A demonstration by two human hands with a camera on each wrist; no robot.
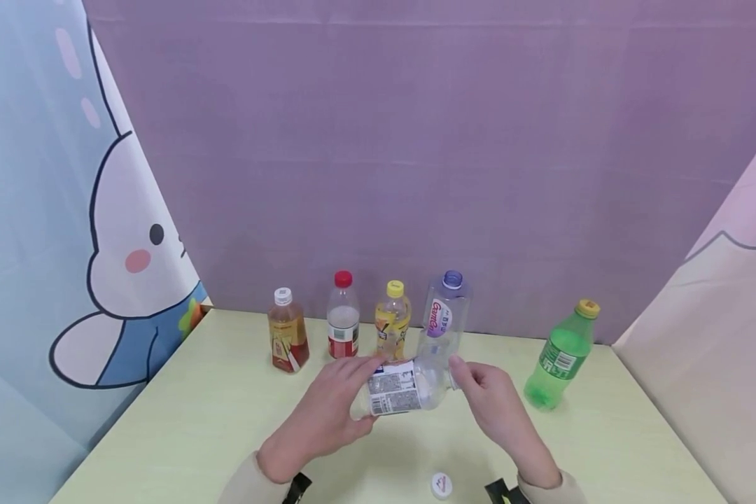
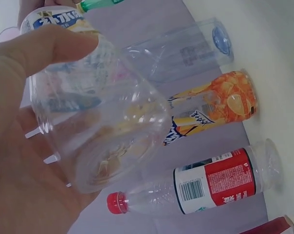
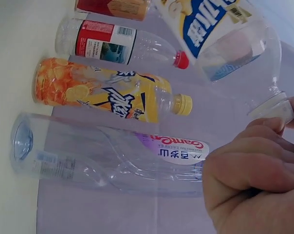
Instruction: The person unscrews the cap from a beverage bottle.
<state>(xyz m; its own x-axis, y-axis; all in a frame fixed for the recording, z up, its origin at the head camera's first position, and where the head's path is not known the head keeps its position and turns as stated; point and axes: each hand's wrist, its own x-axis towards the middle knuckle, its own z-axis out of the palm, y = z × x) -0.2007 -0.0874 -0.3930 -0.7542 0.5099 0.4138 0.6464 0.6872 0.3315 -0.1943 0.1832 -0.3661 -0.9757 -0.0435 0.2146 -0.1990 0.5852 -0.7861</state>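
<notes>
Lying sideways above the table is a clear plastic bottle (image 1: 432, 383) with a white and blue label; its base faces left and its neck right. My left hand (image 1: 334, 402) grips it round the base end, thumb across the label in the left wrist view. With thumb and fingers, my right hand (image 1: 493, 402) pinches the white cap (image 3: 273, 111) at the bottle's neck. Whether the cap is tight cannot be seen. Behind the hands stands a tall clear bottle (image 1: 446, 311) with an uncapped blue mouth. A loose white cap (image 1: 441, 485) lies on the table between my forearms.
Along the table's (image 1: 164, 420) back stand a brown drink bottle (image 1: 288, 332), a red-capped bottle (image 1: 343, 315) and a yellow-capped bottle (image 1: 393, 318). A green bottle (image 1: 561, 357) with a yellow cap stands at the right. A purple cloth (image 1: 416, 140) hangs behind the table.
</notes>
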